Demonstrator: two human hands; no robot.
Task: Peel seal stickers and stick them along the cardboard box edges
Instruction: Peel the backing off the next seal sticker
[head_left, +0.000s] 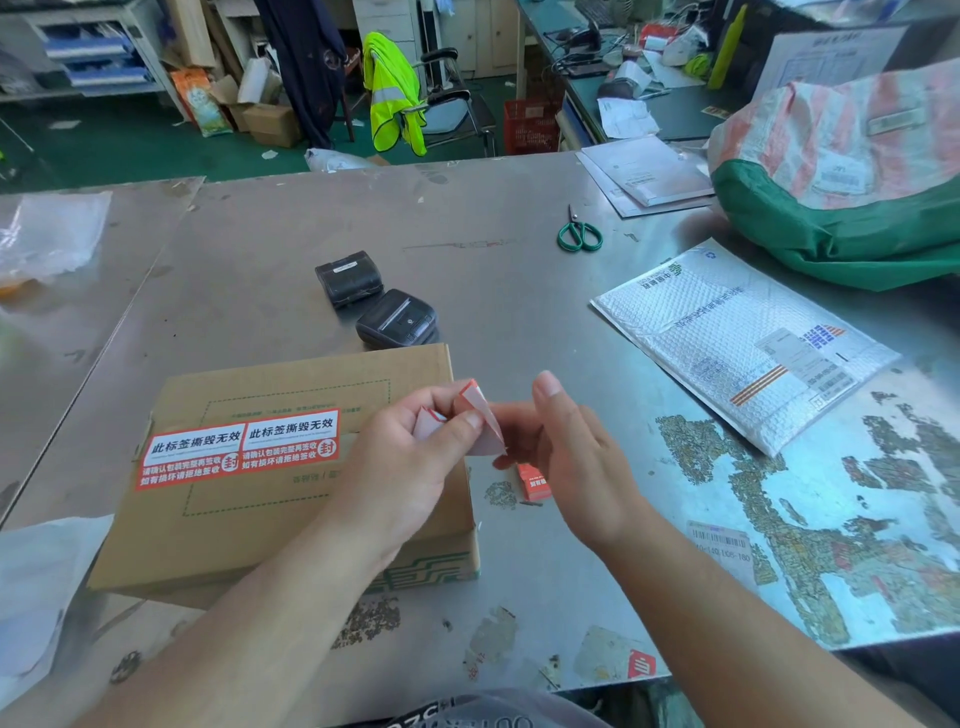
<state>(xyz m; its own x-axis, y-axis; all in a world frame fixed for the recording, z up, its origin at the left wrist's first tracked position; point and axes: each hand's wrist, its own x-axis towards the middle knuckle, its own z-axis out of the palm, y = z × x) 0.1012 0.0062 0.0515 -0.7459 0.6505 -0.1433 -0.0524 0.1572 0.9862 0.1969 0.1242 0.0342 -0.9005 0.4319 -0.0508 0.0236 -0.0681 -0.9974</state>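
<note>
A flat cardboard box (291, 499) lies on the metal table in front of me. Two red-and-white seal stickers (239, 447) are stuck side by side on its top, the left one reaching the box's left edge. My left hand (415, 462) pinches a folded red-edged seal sticker strip (480, 415) above the box's right edge. My right hand (566, 457) holds the strip's other side, with its fingers behind the paper. A red scrap of sticker (535, 483) lies on the table just below my right hand.
Two black portable printers (374, 301) sit just beyond the box. Green-handled scissors (579, 234) lie farther back, a white bubble mailer (743, 338) to the right, a green and striped sack (852, 182) at far right. White plastic (36, 582) lies at the near left.
</note>
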